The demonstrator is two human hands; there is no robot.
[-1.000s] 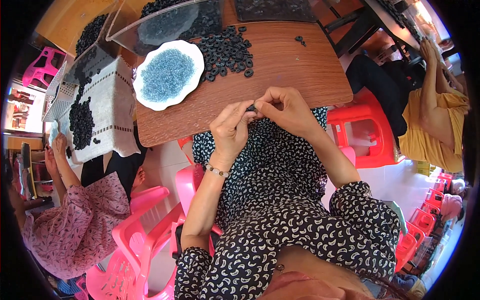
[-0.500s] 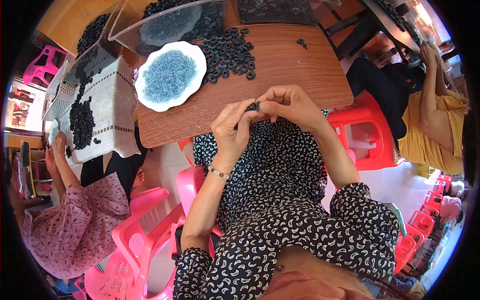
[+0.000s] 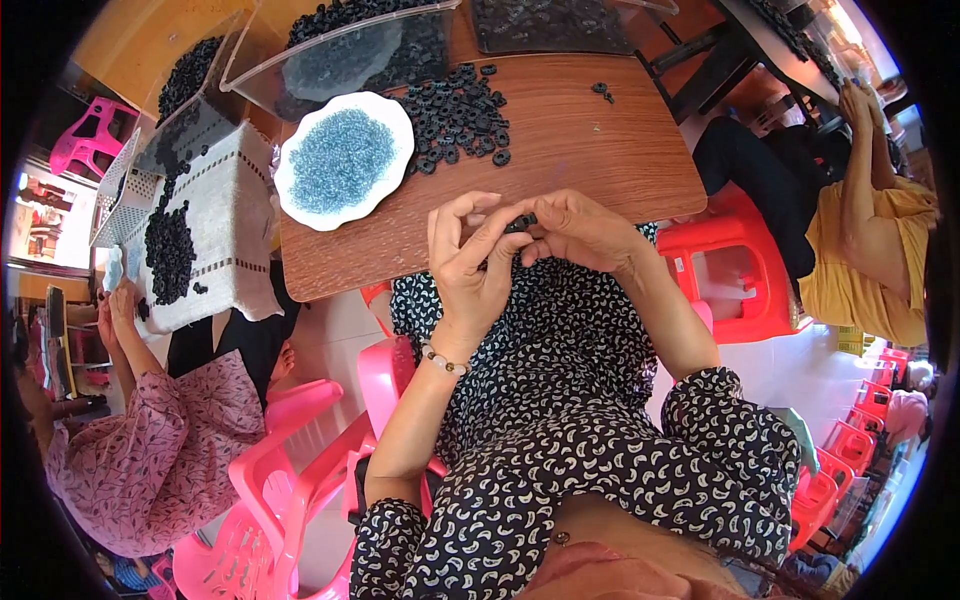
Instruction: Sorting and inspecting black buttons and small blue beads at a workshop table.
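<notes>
Just past the near edge of the brown table, my left hand (image 3: 472, 262) pinches a small black plastic part (image 3: 520, 223) between thumb and forefinger, its other fingers raised. My right hand (image 3: 592, 236) is closed round the right end of the same part, its fingertips partly hiding it. On the table ahead lies a heap of similar black ring-shaped parts (image 3: 458, 118). Left of that heap, a white scalloped plate (image 3: 402, 142) holds many tiny clear bluish pieces (image 3: 340, 160). What is fitted inside the held part is too small to make out.
Clear plastic bins (image 3: 262, 100) with black parts line the far left edge, and a dark tray (image 3: 552, 28) stands behind. A few loose parts (image 3: 602, 90) lie far right. Another person works at a cloth-covered table (image 3: 235, 200); pink chairs (image 3: 285, 440) and a red stool (image 3: 735, 270) flank me.
My left hand has opened its outer fingers upward, and the black part has shifted slightly right and down. The right hand's fingers have changed their grip on it. The view has shifted slightly.
</notes>
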